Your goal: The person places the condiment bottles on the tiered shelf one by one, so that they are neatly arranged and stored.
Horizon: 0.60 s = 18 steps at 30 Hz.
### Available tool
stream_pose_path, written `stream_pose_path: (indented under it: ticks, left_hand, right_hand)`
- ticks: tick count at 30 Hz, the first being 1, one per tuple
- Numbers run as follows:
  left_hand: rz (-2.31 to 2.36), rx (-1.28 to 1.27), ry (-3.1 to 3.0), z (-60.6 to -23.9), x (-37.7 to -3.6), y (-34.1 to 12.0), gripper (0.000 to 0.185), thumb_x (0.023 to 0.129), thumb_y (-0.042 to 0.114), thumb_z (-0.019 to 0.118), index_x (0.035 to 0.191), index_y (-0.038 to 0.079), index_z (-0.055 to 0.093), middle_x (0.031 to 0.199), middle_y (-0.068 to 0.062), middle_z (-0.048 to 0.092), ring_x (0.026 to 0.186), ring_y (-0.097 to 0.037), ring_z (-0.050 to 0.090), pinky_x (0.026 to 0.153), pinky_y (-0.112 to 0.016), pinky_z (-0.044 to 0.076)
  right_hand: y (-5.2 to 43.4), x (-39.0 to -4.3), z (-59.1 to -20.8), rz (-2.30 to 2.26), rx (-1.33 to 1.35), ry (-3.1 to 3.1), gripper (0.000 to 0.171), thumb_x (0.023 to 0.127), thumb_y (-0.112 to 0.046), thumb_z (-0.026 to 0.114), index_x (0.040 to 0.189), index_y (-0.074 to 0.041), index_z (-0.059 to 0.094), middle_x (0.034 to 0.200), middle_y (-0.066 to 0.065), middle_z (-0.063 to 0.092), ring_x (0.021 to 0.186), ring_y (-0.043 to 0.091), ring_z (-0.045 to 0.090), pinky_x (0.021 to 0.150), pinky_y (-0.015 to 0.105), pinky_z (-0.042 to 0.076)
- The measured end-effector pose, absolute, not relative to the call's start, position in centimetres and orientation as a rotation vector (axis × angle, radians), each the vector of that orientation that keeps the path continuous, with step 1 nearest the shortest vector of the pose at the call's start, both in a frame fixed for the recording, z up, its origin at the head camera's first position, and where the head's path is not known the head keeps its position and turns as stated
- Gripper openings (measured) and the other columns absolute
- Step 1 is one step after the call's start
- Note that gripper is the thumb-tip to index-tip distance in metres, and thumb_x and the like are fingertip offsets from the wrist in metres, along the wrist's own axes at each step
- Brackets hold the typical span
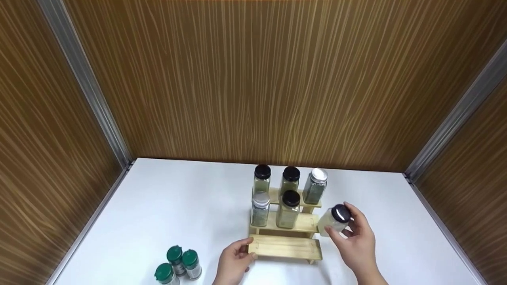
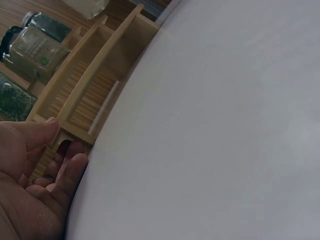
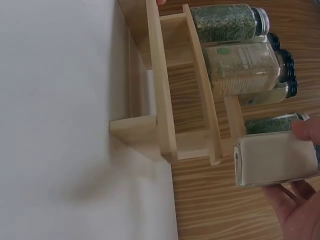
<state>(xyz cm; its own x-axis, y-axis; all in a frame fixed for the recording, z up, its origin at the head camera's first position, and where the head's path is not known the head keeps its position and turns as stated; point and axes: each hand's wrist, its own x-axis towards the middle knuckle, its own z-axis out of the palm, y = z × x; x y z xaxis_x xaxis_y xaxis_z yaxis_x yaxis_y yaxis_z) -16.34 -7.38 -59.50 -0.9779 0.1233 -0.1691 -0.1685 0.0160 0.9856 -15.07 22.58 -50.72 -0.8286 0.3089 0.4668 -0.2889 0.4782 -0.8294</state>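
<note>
A three-step wooden rack [image 1: 285, 247] stands on the white table, its lowest step bare. My left hand [image 1: 233, 261] grips that step's left end, thumb on the near side; the left wrist view shows the fingers curled about the wood [image 2: 75, 127]. Right of the middle step, my right hand [image 1: 360, 245] holds a black-lidded glass jar [image 1: 330, 223] of whitish powder, slightly tilted. In the right wrist view this jar [image 3: 275, 159] is apart from the rack. A silver-lidded jar [image 1: 260, 209] and a black-lidded jar [image 1: 288, 211] occupy the middle step.
On the top step are two black-lidded jars [image 1: 262, 182] and a silver-lidded jar of green flakes [image 1: 315, 188]. Three green-capped shakers [image 1: 192, 265] stand on the table [image 1: 178, 198] at front left. Wood-grain panels [image 1: 253, 79] enclose the back and sides.
</note>
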Motion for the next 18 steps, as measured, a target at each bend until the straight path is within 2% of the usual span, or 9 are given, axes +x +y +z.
stream_pose_path:
  ticks: [5,18]
  left_hand:
    - [2.064,-0.039,2.086,-59.6,-16.3,-7.4,0.047,0.092,-0.002,0.077,0.137,-0.004,0.065,0.108,-0.007,0.068,0.085,-0.016,0.061,0.06,-0.024,0.052]
    - [2.042,-0.045,2.116,-59.7,-16.5,-7.4,0.047,0.092,0.002,0.08,0.136,-0.001,0.067,0.109,-0.006,0.068,0.088,-0.015,0.063,0.062,-0.028,0.054]
  right_hand:
    - [21.8,-15.9,-50.3,1.352,0.036,-2.133,0.081,0.074,0.022,0.085,0.146,0.003,0.055,0.134,0.019,0.062,0.105,-0.003,0.063,0.083,0.015,0.056]
    - [20.4,-17.9,-51.1,1.312,0.018,-2.154,0.08,0.073,0.02,0.086,0.146,0.004,0.056,0.127,0.016,0.062,0.101,-0.002,0.063,0.08,0.018,0.058]
